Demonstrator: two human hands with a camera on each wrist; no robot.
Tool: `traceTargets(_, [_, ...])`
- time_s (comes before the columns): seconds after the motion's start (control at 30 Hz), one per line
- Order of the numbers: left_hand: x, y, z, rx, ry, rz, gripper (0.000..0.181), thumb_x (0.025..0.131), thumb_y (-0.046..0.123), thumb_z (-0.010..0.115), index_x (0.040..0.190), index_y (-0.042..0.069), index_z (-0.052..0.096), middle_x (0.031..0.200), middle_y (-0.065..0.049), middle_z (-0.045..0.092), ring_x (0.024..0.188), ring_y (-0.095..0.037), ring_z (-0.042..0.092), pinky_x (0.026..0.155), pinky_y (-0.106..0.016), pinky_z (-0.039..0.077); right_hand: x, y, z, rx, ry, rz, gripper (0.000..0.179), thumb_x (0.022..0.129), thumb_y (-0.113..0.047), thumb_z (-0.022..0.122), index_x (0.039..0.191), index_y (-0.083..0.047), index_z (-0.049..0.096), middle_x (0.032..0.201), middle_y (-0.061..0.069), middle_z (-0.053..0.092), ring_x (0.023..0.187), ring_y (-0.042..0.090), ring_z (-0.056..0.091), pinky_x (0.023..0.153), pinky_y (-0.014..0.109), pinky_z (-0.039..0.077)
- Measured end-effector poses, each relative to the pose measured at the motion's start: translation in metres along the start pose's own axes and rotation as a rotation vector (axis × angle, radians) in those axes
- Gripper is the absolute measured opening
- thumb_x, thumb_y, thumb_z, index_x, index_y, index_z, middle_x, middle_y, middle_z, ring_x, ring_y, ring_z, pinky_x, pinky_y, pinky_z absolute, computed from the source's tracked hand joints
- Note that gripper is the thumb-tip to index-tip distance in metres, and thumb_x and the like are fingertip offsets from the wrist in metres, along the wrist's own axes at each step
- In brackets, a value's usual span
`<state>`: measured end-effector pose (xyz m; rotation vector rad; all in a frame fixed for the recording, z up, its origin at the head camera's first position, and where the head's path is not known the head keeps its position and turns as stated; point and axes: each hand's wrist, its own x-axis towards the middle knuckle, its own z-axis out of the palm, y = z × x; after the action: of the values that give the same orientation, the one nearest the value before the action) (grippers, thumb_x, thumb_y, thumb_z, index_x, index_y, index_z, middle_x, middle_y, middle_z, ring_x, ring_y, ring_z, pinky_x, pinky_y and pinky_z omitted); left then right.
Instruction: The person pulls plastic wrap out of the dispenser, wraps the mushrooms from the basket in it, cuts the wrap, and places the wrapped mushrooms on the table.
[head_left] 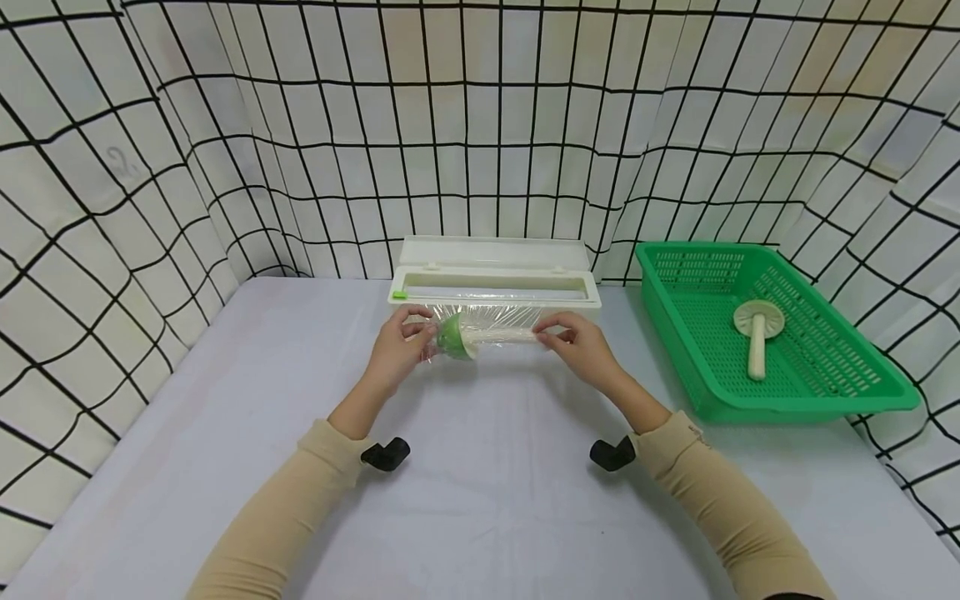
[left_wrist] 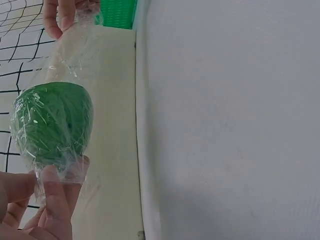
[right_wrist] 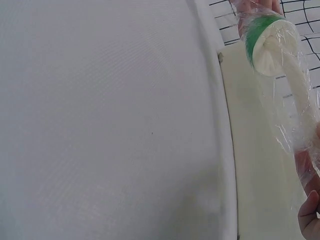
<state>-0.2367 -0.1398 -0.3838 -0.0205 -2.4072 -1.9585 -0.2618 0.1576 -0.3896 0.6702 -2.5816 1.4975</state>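
Note:
A toy mushroom (head_left: 452, 337) with a green cap and a pale stem lies sideways between the two hands, in clear cling film (left_wrist: 75, 172). My left hand (head_left: 401, 348) pinches the film at the cap end, fingertips close by the green dome. At the stem end, my right hand (head_left: 579, 346) pinches the film with thumb and forefinger. In the right wrist view the white underside of the cap (right_wrist: 272, 47) shows through wrinkled film. Right behind stands a white cling film dispenser (head_left: 495, 252), its lid raised and a green slider (head_left: 399, 295) at its left end.
To the right sits a green plastic basket (head_left: 705, 400) holding another mushroom (head_left: 757, 350) with a pale underside and stem. White cloth (head_left: 487, 500) covers the table. Black wire mesh (head_left: 480, 150) over white sheeting encloses the back and both sides.

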Motion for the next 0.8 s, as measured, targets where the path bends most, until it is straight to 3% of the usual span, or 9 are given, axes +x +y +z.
traceTargets(0.2, [-0.003,0.002,0.005,0.180,0.060,0.081,0.015,0.105,0.008,0.058,0.118,0.005,0.064,0.121,-0.020,0.066,0.077,-0.018,0.064,0.074,-0.036,0.059,0.001,-0.001,-0.003,0.018,-0.010,0.053,0.023,0.092,-0.007,0.078,0.114,-0.002,0.071,0.122,0.014,0.063,0.095,0.036,0.069,0.078,0.034,0.055])
traceTargets(0.33, [-0.004,0.002,0.004,0.152,0.057,0.076,0.020,0.104,0.011,0.061,0.120,0.002,0.069,0.123,-0.018,0.066,0.092,-0.021,0.066,0.079,-0.032,0.060,0.002,-0.001,-0.003,0.002,-0.029,0.084,0.033,0.084,-0.002,0.084,0.114,-0.003,0.070,0.127,0.015,0.058,0.097,0.033,0.067,0.080,0.036,0.057])
traceTargets(0.53, [-0.006,0.004,0.001,0.055,0.000,0.043,0.036,0.100,0.022,0.070,0.126,-0.002,0.067,0.125,-0.016,0.065,0.100,-0.022,0.066,0.085,-0.029,0.058,0.004,0.002,0.000,-0.041,-0.034,0.102,0.033,0.085,0.005,0.079,0.116,-0.001,0.069,0.129,0.017,0.055,0.099,0.035,0.065,0.081,0.037,0.058])
traceTargets(0.63, [-0.006,0.004,-0.002,0.090,-0.042,0.042,0.046,0.095,0.025,0.076,0.133,0.002,0.065,0.134,-0.015,0.062,0.110,-0.026,0.064,0.093,-0.036,0.054,0.004,0.001,0.000,-0.049,-0.025,0.107,0.032,0.087,0.004,0.077,0.118,-0.001,0.069,0.126,0.018,0.056,0.099,0.035,0.065,0.081,0.037,0.058])
traceTargets(0.8, [-0.004,0.002,-0.008,0.152,-0.125,0.027,0.061,0.087,0.013,0.083,0.143,0.006,0.059,0.151,-0.015,0.051,0.124,-0.034,0.059,0.101,-0.046,0.049,0.004,0.001,0.000,-0.054,-0.017,0.108,0.031,0.089,0.002,0.077,0.119,-0.001,0.070,0.123,0.017,0.059,0.099,0.034,0.066,0.081,0.037,0.058])
